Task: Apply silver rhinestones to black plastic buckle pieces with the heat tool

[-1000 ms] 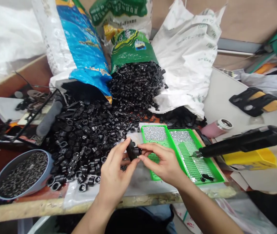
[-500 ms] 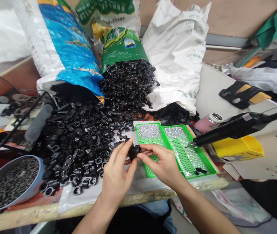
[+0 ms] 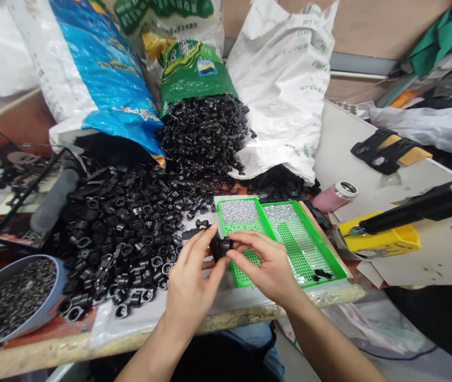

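Left hand (image 3: 189, 284), right hand (image 3: 267, 270), nearly closed, pinching one black plastic part (image 3: 220, 248)

To the right of the right hand (image 3: 267, 268), the black power tool (image 3: 417, 209) has pulled back from the green tray (image 3: 321, 239): its tip, close by the tray's rim a moment ago, now lies farther right, over the yellow bin (image 3: 381, 240)

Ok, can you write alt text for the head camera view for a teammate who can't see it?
A left hand and a right hand hold a small black plastic part between their fingers, above two green perforated trays strewn with small silver pieces. Behind and beside them, a large heap of black plastic parts spills from open woven sacks.
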{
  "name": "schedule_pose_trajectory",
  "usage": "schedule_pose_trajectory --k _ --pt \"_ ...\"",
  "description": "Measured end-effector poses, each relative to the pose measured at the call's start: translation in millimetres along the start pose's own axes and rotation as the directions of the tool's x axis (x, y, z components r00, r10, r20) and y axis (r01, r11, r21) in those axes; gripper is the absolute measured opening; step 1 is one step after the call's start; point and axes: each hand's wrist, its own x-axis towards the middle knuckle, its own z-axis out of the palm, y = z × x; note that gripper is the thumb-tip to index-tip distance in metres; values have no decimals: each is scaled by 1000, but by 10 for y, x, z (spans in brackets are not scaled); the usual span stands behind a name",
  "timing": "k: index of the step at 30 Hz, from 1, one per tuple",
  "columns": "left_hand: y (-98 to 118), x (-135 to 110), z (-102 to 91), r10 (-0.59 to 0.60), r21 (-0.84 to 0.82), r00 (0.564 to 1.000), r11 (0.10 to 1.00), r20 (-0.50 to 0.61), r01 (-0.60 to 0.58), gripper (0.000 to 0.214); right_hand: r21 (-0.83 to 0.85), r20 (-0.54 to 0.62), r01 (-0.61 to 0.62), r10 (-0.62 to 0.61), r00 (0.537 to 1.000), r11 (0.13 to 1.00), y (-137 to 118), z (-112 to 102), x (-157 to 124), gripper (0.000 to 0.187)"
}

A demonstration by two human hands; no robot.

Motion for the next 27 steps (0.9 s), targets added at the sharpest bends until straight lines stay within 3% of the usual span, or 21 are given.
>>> schedule_pose_trajectory --k 7,16,22,27 --pt "13 -12 -15 3 -40 999 999 32 -2 59 24 -8 97 -97 995 995 -2 -7 -2 23" --pt "-25 -32 -40 -1 -39 1000 999 31 2 58 74 29 87 -89 996 993 -15 -38 -22 32" --pt "11 -38 -29 31 -2 999 1000 29 -31 56 38 -11 0 1 1000 999 -4 -53 -15 23" --pt "-15 -62 2 54 5 998 999 43 -54 50 -87 -38 70 -74 997 994 -9 -16 -29 18"
